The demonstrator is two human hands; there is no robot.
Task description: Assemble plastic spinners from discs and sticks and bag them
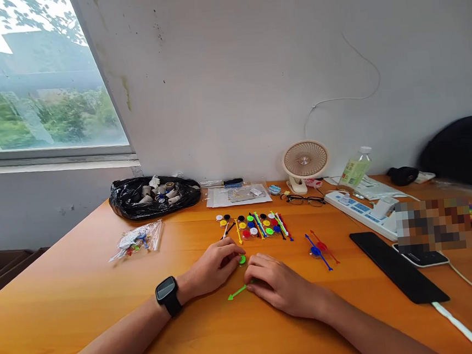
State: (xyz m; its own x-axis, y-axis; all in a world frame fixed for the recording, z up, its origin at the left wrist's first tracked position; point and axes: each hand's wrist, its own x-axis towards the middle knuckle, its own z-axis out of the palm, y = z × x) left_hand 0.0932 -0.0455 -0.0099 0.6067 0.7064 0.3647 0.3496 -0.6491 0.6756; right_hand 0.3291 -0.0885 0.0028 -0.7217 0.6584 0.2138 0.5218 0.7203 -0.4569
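Note:
My left hand [217, 265], with a black watch on its wrist, pinches a small green disc [242, 259] between thumb and fingers at the tabletop. Just to its right, my right hand [276, 282] is closed on a green plastic arrow [237, 293], whose tip points left toward me. The arrow's other end is hidden by the fingers. Beyond both hands lie several colored discs [250, 233] in rows, with plastic arrows [260, 225] among them. To the right, a blue arrow [323, 259] and a red arrow [331, 254] each lie across a disc of matching color.
A clear bag of small parts [136, 242] lies at left, before a black plastic bag [156, 206]. At the back stand a small fan [304, 160] and a bottle [355, 172]. Glasses [304, 199], a power strip [359, 213] and a black phone-like slab [399, 267] lie at right.

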